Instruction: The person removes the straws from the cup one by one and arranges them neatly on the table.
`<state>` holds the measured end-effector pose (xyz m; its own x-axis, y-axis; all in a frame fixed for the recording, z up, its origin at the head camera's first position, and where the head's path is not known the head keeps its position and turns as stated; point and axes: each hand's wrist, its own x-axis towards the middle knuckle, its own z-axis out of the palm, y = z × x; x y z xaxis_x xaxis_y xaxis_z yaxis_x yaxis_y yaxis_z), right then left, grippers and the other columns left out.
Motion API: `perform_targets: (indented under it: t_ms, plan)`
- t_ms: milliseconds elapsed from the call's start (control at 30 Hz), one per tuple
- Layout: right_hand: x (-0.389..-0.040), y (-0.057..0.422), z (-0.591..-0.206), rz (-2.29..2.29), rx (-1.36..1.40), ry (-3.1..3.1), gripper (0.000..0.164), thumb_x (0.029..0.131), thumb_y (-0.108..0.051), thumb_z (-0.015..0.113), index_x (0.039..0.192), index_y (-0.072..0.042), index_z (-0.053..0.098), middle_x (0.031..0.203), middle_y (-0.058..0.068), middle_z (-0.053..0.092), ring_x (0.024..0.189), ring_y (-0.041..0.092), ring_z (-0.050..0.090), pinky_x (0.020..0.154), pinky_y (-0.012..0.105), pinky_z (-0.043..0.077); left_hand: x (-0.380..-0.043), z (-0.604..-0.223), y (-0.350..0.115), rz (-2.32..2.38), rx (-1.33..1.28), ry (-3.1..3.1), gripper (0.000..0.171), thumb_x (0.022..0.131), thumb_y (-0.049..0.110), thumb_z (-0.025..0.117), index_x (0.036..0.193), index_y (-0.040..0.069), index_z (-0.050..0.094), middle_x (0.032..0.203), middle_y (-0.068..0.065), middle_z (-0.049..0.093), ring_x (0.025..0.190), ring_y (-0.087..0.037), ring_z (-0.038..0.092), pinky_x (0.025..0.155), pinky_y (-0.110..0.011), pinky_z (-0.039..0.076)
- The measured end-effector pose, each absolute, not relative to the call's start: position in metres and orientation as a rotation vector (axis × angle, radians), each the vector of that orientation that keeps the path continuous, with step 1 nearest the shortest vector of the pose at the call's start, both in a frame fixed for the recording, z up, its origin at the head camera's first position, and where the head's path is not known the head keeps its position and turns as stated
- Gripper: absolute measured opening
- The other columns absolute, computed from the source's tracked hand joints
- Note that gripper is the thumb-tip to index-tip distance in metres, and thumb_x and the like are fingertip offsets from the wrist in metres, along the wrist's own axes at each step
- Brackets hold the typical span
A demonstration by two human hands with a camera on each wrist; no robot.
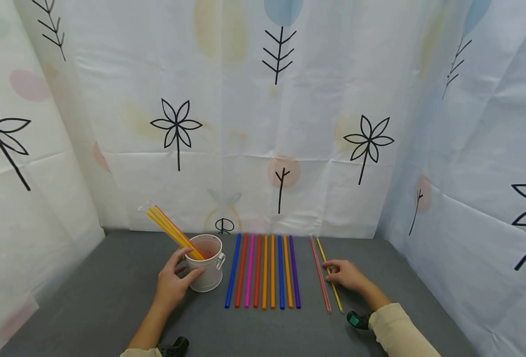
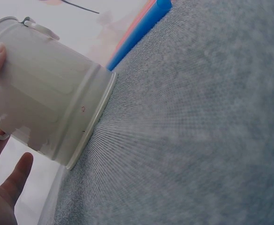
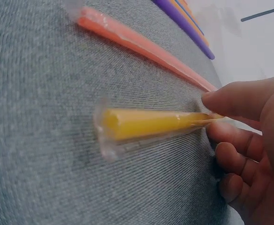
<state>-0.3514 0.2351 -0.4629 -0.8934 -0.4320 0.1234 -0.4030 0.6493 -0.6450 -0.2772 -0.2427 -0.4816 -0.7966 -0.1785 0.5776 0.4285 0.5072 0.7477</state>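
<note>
My left hand [image 1: 172, 281] grips a small white metal bucket [image 1: 208, 278] at its left side, thumb on the near wall. Inside lean yellow straws [image 1: 170, 229] and a reddish one, with clear wrapping at their tops. The left wrist view shows the bucket [image 2: 43, 89] standing on the cloth, some fingers off its wall. On the right, my right hand [image 1: 349, 276] pinches a yellow straw [image 3: 146, 123] in a clear wrapper between thumb and forefinger. Just left of it lies a wrapped salmon-pink straw [image 1: 320, 275], untouched.
Between the hands lies a row of several unwrapped straws, from a blue straw [image 1: 232, 271] beside the bucket to a purple straw [image 1: 295, 272]. The grey cloth tabletop [image 1: 263, 332] meets a patterned white curtain [image 1: 236, 193] behind, with more curtain on both sides.
</note>
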Motion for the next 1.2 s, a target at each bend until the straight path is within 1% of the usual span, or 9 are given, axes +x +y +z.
perform_targets:
  t_ms: [133,267,467,633,900,1200]
  plan:
    - [-0.352,0.234,-0.463,-1.129,-0.745,2.778,0.040,0.085,-0.001,0.067,0.122,0.011,0.058,0.073,0.002,0.057,0.057,0.010,0.046,0.051,0.026,0.038,-0.276,-0.481,-0.243,-1.292,-0.203,-2.143,0.058,0.079,0.019,0.083,0.130,0.011,0.054,0.140,-0.017,0.049,0.116,-0.036,0.052,0.092,-0.059,0.047]
    - [-0.352,0.231,-0.463,-1.138,-0.726,2.782,0.041,0.083,0.001,0.068,0.122,0.012,0.058,0.072,0.001,0.056,0.058,0.012,0.046,0.052,0.026,0.038,-0.275,-0.481,-0.243,-1.283,-0.200,-2.147,0.059,0.079,0.019,0.082,0.130,0.011,0.054,0.140,-0.016,0.049,0.116,-0.036,0.052,0.092,-0.059,0.047]
    - [-0.353,0.227,-0.464,-1.123,-0.665,2.821,0.041,0.082,0.001,0.068,0.121,0.009,0.060,0.069,0.000,0.053,0.058,0.015,0.047,0.053,0.028,0.039,-0.276,-0.481,-0.244,-1.279,-0.187,-2.152,0.059,0.078,0.019,0.083,0.129,0.012,0.055,0.139,-0.015,0.050,0.116,-0.035,0.053,0.092,-0.058,0.047]
    - [-0.354,0.227,-0.465,-1.105,-0.623,2.846,0.041,0.083,0.001,0.067,0.122,0.009,0.060,0.068,-0.001,0.054,0.059,0.016,0.049,0.054,0.029,0.040,-0.276,-0.479,-0.243,-1.282,-0.183,-2.155,0.059,0.078,0.018,0.083,0.129,0.012,0.055,0.140,-0.016,0.049,0.116,-0.036,0.053,0.092,-0.058,0.048]
    - [-0.351,0.226,-0.465,-1.101,-0.574,2.851,0.041,0.084,0.001,0.067,0.123,0.008,0.059,0.068,0.001,0.055,0.058,0.015,0.048,0.053,0.029,0.040,-0.277,-0.479,-0.242,-1.289,-0.200,-2.146,0.059,0.078,0.017,0.083,0.129,0.011,0.055,0.140,-0.017,0.050,0.116,-0.037,0.053,0.091,-0.058,0.048]
    - [-0.355,0.223,-0.466,-1.065,-0.483,2.908,0.038,0.084,-0.002,0.069,0.121,0.002,0.063,0.066,-0.001,0.052,0.057,0.014,0.046,0.053,0.028,0.038,-0.278,-0.481,-0.243,-1.294,-0.191,-2.155,0.058,0.079,0.020,0.083,0.130,0.012,0.054,0.141,-0.016,0.049,0.117,-0.036,0.052,0.092,-0.058,0.047]
